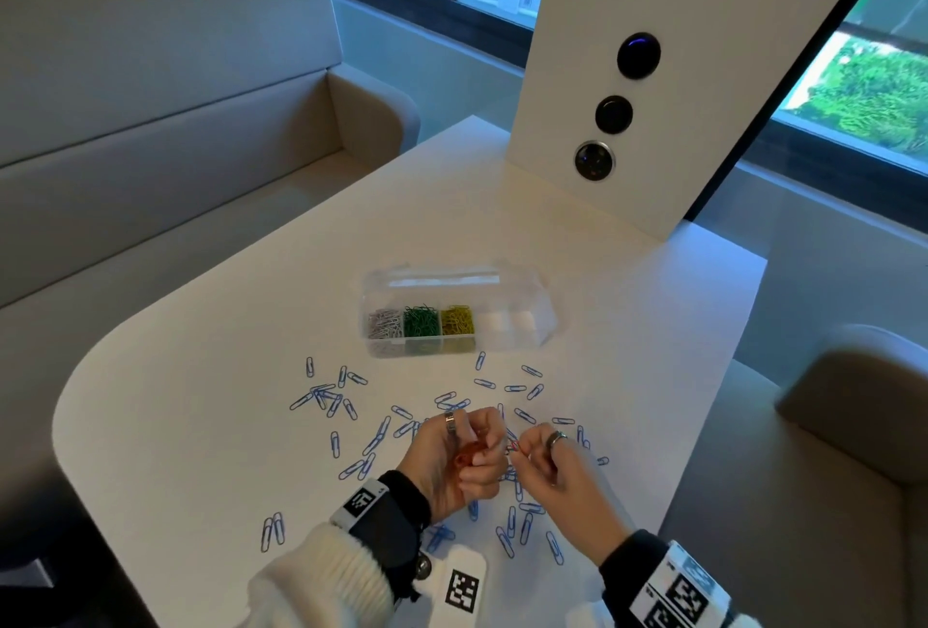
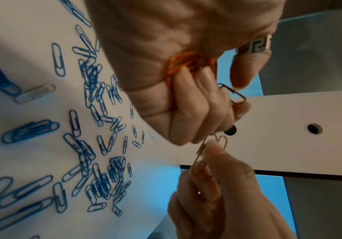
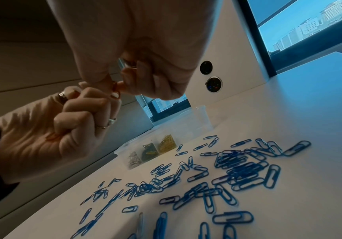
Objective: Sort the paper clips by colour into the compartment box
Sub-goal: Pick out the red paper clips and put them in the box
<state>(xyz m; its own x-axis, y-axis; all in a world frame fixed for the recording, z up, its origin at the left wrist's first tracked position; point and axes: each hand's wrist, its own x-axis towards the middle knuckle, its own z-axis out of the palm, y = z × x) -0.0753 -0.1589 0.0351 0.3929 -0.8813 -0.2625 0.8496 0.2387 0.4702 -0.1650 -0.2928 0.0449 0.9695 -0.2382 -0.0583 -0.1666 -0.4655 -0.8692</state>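
Observation:
My left hand (image 1: 464,457) hovers just above the table, palm up, fingers curled round a bunch of red paper clips (image 2: 183,64). My right hand (image 1: 545,452) meets it fingertip to fingertip and pinches a red clip (image 2: 201,159). Another red clip (image 2: 232,93) sticks out between the left fingertips (image 2: 240,79). Several blue paper clips (image 1: 326,399) lie scattered on the white table (image 1: 201,376) around both hands. The clear compartment box (image 1: 502,326) stands open beyond them, with white, green and yellow clips in its three left compartments.
A white upright panel (image 1: 653,135) with three round black sockets rises at the table's far side. A tag card (image 1: 462,590) lies near the front edge. Padded benches flank the table, and one white clip (image 2: 35,93) lies among the blue ones.

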